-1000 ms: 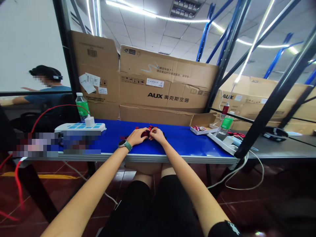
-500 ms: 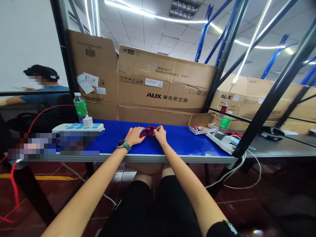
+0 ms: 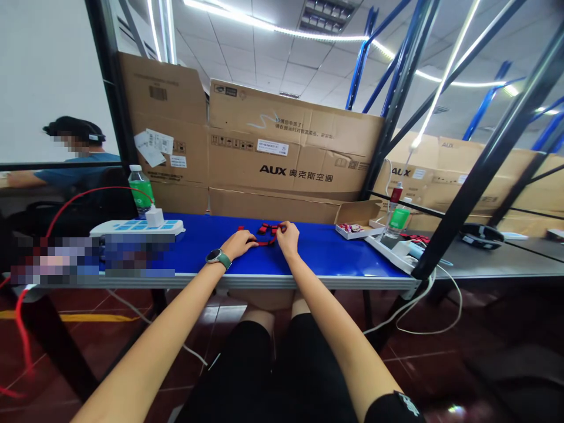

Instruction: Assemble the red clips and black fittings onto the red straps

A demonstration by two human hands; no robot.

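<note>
Blue tabletop (image 3: 317,252) runs across the middle of the frame, with flattened cardboard boxes (image 3: 291,153) stacked behind it. At its centre, a red strap (image 3: 267,239) lies between the hands. The right hand (image 3: 288,238) pinches the strap's top edge narrowly. The left hand (image 3: 235,245), wearing a watch (image 3: 215,257), reaches it with its fingertips (image 3: 254,239), though any grip is unclear. A small open box (image 3: 356,222) sits further right.

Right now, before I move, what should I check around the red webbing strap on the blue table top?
Left hand touching the red webbing strap: ok.
Right hand pinching the strap: ok.
Strap free of twists: cannot tell, too small in this view.
Open cardboard tray of small parts apart from both hands: ok.
White power strip apart from the strap: ok.
</note>
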